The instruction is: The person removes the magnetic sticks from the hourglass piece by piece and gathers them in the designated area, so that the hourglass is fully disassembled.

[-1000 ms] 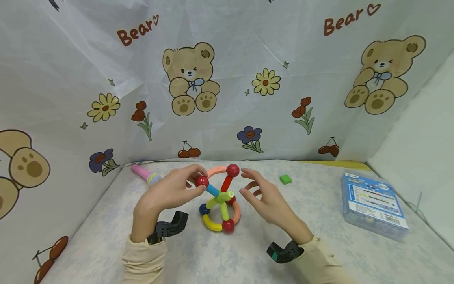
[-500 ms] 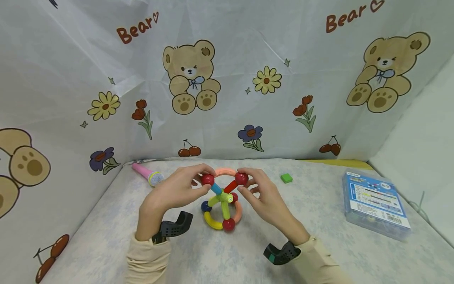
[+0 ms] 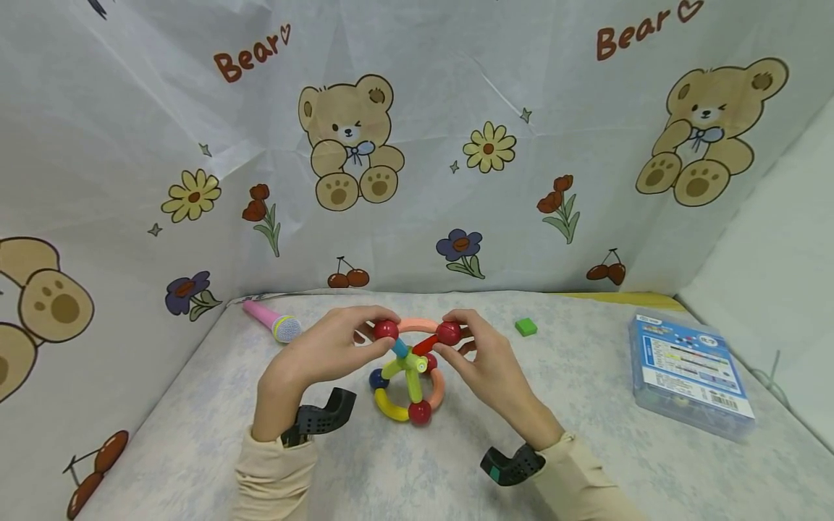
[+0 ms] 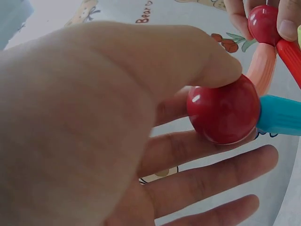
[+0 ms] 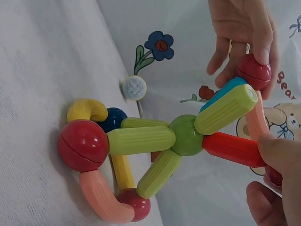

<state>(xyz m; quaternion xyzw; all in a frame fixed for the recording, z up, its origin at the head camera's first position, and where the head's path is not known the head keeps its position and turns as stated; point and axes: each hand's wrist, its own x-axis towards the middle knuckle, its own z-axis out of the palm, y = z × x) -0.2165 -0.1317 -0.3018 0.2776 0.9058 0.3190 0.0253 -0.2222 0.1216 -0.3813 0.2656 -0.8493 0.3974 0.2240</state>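
Observation:
A structure of magnetic balls and rods stands on the table, with a green ball [image 5: 186, 135] at its centre. My left hand [image 3: 326, 346] pinches a red ball [image 4: 225, 110] joined to a blue rod [image 4: 282, 115]. With thumb and fingers my right hand [image 3: 485, 358] holds another red ball [image 3: 448, 333], where a red rod [image 5: 233, 149] ends. A curved salmon rod [image 3: 418, 325] spans the two held balls. Below, light green rods [image 5: 141, 140] run down to a ring with a dark blue ball [image 3: 378, 378], a yellow curved rod [image 3: 391, 407] and a red ball [image 3: 420, 412].
A pink toy microphone [image 3: 272, 320] lies at the back left. Behind my right hand is a small green block [image 3: 525, 327]. A clear box with a blue label [image 3: 692, 373] sits at the right. A bear-print cloth [image 3: 417, 181] hangs behind the table.
My right hand has come in from the right and taken hold of the upper red ball. The left-hand ball has shifted slightly right, and the top of the structure now tilts lower.

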